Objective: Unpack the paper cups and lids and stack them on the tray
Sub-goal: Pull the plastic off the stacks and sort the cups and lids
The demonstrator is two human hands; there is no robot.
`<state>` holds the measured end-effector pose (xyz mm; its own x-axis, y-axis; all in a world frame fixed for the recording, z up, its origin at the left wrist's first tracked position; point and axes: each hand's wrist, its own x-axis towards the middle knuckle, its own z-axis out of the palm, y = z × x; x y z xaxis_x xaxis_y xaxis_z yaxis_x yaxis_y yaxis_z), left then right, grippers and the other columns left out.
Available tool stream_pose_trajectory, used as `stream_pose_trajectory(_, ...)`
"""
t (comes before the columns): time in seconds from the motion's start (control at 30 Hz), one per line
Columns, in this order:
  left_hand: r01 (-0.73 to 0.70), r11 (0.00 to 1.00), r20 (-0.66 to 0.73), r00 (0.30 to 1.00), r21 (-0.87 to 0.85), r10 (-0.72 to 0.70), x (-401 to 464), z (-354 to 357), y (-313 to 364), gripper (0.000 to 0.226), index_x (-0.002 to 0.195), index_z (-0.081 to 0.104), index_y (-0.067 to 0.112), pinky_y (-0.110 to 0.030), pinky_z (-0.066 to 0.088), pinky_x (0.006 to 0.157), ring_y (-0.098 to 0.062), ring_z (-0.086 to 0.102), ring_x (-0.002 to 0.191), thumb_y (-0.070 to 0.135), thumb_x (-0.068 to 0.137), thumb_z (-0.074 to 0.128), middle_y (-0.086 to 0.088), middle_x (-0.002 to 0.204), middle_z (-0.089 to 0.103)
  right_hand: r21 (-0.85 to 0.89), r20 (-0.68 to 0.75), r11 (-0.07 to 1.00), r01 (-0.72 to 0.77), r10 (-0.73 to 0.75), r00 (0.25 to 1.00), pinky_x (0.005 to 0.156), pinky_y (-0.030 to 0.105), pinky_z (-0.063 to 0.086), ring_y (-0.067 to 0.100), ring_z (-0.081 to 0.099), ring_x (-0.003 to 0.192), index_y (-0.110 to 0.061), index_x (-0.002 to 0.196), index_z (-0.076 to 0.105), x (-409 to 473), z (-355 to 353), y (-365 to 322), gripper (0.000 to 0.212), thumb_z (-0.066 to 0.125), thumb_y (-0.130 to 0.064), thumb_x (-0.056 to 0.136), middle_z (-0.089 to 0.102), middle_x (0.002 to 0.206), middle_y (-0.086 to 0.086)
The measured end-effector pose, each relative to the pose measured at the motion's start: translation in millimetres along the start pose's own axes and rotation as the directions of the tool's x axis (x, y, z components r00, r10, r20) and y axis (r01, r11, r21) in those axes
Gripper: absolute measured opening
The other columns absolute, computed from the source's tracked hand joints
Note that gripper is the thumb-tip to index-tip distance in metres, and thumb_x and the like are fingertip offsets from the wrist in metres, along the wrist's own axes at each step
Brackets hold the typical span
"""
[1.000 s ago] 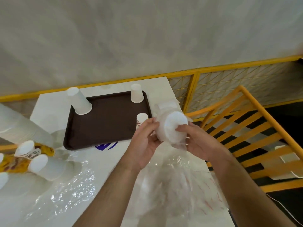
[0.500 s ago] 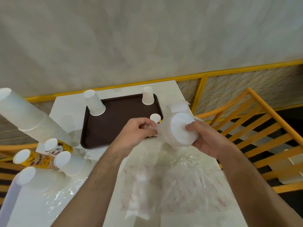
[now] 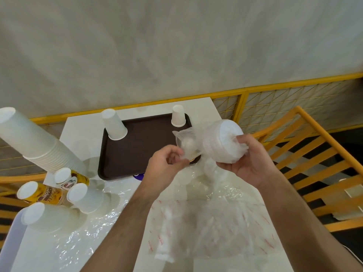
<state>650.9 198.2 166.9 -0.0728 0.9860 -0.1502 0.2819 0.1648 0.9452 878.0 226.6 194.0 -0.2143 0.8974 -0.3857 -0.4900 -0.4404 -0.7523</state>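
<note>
Shift: since half a second ago I see my right hand (image 3: 253, 163) has lifted the lid stack (image 3: 224, 142) up and to the right, while my left hand (image 3: 167, 165) has dropped a little and pulled the wrap (image 3: 186, 144) away from it.
Left hand: fingers pressed together, pinching the loose end of the clear wrap over the tray's near right corner.
Right hand: curled around the lid stack, cradling it from below, flat face tilted up.
Lids: one wrapped stack of white lids (I can't count them singly), held in the air just right of the tray.
Near table: crumpled clear bags (image 3: 206, 222) with red print lie under my forearms, covering most of the near half.
Left cluster: five sleeves of cups (image 3: 84, 197) lying or leaning together, two of them yellow-printed, plus one tall white stack (image 3: 31, 142) tilting in from the left edge.
Tray: one dark brown tray (image 3: 141, 148), two white cups upside down on it, a larger one (image 3: 115, 124) at the far left corner and a smaller one (image 3: 178, 119) at the far right; its middle is bare.
Edges: the white table (image 3: 82, 130) ends close on the right, where orange chair slats (image 3: 314, 154) stand.
Room: yellow mesh railing (image 3: 275, 103) behind the table, then a pale mottled wall (image 3: 176, 46).
</note>
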Motion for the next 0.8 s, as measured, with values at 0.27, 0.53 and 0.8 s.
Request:
stream_pose_trajectory(0.27, 0.294, 0.933, 0.298, 0.927, -0.207, -0.225, 7.6, -14.5, 17.8, 0.037, 0.099, 0.071, 0.015, -0.031, 0.030, 0.060, -0.018, 0.042, 0.059, 0.050, 0.094, 0.057, -0.009, 0.064, 0.046, -0.095, 0.074, 0.995, -0.009, 0.017, 0.997, 0.065, 0.038, 0.062, 0.020, 0.075, 0.076, -0.016, 0.110, 0.062, -3.8, 1.5, -5.9, 0.041, 0.063, -0.022, 0.069, 0.077, 0.082, -0.001)
stream_pose_trajectory(0.53, 0.033, 0.826, 0.062, 0.998, -0.563, 0.002, 6.7, -17.3, 11.8, 0.025, 0.072, 0.060, 0.009, -0.039, 0.044, 0.083, -0.025, 0.059, 0.088, 0.019, 0.095, 0.057, -0.013, 0.087, 0.061, -0.231, 0.063, 0.973, 0.016, -0.002, 0.998, 0.063, 0.032, 0.059, 0.019, 0.074, 0.089, -0.015, 0.121, 0.065, -0.4, 0.0, -8.5, 0.050, 0.075, -0.014, 0.072, 0.074, 0.107, 0.005)
stream_pose_trajectory(0.8, 0.465, 0.627, 0.463, 0.868, -0.625, -0.182, -5.9, -1.6, 11.2, 0.036, 0.073, 0.073, 0.006, -0.020, 0.051, 0.047, -0.010, 0.053, 0.044, -0.005, 0.095, 0.047, -0.011, 0.074, 0.063, -0.201, 0.020, 0.975, 0.092, -0.089, 0.996, 0.070, 0.031, 0.061, 0.023, 0.072, 0.098, -0.009, 0.134, 0.056, 3.2, -1.9, -11.0, 0.065, 0.073, -0.014, 0.071, 0.071, 0.116, 0.009)
